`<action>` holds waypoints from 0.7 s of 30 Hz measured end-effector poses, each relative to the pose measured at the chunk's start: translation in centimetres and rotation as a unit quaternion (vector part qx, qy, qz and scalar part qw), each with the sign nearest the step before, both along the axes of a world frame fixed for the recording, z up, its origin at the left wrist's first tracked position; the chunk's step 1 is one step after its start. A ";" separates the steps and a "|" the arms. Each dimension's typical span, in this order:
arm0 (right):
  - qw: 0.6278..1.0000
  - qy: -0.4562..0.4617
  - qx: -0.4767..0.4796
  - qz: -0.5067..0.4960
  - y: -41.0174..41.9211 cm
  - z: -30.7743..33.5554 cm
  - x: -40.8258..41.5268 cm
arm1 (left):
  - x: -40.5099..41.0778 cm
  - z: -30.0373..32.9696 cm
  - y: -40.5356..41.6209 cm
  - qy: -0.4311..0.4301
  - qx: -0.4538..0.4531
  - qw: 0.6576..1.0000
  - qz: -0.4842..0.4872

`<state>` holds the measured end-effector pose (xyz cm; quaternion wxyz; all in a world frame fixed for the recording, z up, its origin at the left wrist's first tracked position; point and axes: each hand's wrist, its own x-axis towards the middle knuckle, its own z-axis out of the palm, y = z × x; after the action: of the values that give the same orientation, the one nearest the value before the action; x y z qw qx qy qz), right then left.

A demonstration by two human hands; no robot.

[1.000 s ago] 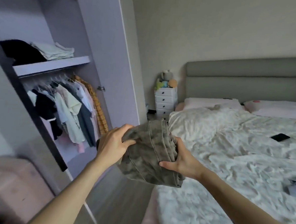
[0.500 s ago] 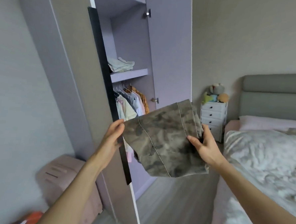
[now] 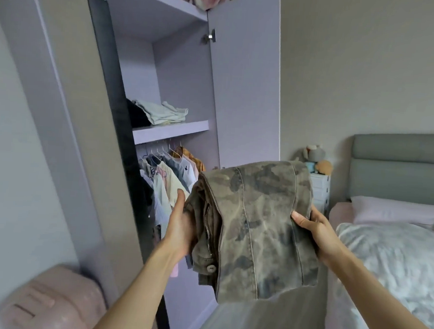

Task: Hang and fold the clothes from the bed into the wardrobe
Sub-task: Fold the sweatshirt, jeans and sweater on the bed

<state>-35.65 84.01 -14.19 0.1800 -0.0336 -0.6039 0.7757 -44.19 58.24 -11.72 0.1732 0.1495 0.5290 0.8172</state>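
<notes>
1. Both hands grip the folded camouflage trousers (image 3: 255,225) at centre frame: left hand (image 3: 181,228) cupping the zip edge, right hand (image 3: 316,231) pinching the opposite edge, likely to keep the folds together.
2. Long axis runs top to bottom, fold uppermost, facing the wardrobe shelf (image 3: 172,131) in the upper left.

The folded trousers (image 3: 255,225) hide most fingers of both hands.

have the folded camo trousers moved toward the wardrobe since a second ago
Yes. The folded camouflage trousers, earlier level with the bed's edge, now sit in front of the open lilac wardrobe, overlapping its hanging clothes.
</notes>
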 end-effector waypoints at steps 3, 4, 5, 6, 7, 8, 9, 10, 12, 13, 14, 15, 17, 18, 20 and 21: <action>0.998 -0.044 -0.036 -0.030 3.5 -1.0 -6.7 | -5.4 -0.7 3.3 0.015 -0.038 0.998 -0.043; 0.997 -0.052 -0.039 -0.037 4.9 -1.3 -9.6 | -7.7 -1.1 4.8 0.021 -0.075 0.996 -0.037; 0.996 -0.065 -0.041 -0.044 5.7 -1.6 -11.7 | -9.2 -1.2 6.0 0.028 -0.125 0.991 -0.027; 0.995 -0.071 -0.042 -0.051 6.6 -1.5 -14.3 | -10.9 -0.9 7.4 0.043 -0.181 0.982 -0.011; 0.994 -0.076 -0.043 -0.058 7.5 -1.3 -16.7 | -12.6 -0.7 8.8 0.071 -0.235 0.969 0.007; 0.994 -0.078 -0.036 -0.063 8.4 -0.9 -19.2 | -14.5 -0.2 10.1 0.102 -0.284 0.953 0.032; 0.994 -0.083 -0.029 -0.068 9.2 -0.5 -21.6 | -16.4 0.2 11.3 0.123 -0.324 0.936 0.055; 0.994 -0.086 -0.021 -0.067 10.0 0.0 -24.2 | -18.4 0.7 12.4 0.140 -0.351 0.922 0.082; 0.995 -0.081 0.001 -0.052 11.0 1.8 -28.6 | -21.9 1.8 13.8 0.176 -0.354 0.902 0.171; 0.997 -0.072 0.015 -0.038 11.0 2.9 -31.0 | -23.9 2.6 14.3 0.178 -0.334 0.898 0.226; 0.997 -0.061 0.032 -0.030 10.8 3.8 -32.5 | -25.4 3.2 14.3 0.172 -0.313 0.892 0.276; 0.998 -0.048 0.047 -0.010 10.4 5.0 -34.7 | -27.8 3.7 14.2 0.159 -0.283 0.890 0.321; 0.997 -0.015 0.071 0.029 9.3 7.2 -37.9 | -31.2 5.0 13.2 0.147 -0.234 0.886 0.372; 0.996 0.005 0.081 0.047 8.7 8.1 -39.1 | -32.5 5.6 12.6 0.147 -0.229 0.881 0.386; 0.989 0.039 0.109 0.089 7.4 9.6 -41.5 | -35.4 6.7 10.6 0.163 -0.227 0.859 0.429; 0.984 0.054 0.130 0.111 6.9 10.1 -42.2 | -35.9 7.6 10.0 0.177 -0.215 0.848 0.450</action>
<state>-77.90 90.88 -4.09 0.1279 0.0996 -0.6886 0.7068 -80.11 68.21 -4.08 -0.2823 -0.0038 0.7228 0.6308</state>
